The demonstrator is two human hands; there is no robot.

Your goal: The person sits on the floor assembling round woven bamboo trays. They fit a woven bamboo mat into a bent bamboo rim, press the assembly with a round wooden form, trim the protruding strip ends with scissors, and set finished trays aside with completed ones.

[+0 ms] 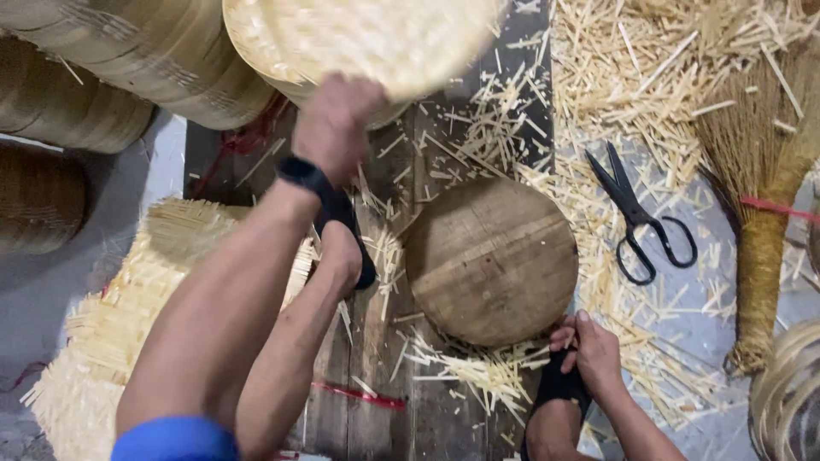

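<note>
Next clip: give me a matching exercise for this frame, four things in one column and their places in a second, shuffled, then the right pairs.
Things:
1. black scissors
2. round wooden block
3. woven bamboo disc
4. broom

Places:
A. held up at the top by the left hand
B. at the right edge, handle bound with red string
C. open on the floor among the bamboo offcuts, right of the block
D. on the dark plank, middle of the view, above the right hand

Pairs: 1-C, 2-D, 3-A, 4-B
</note>
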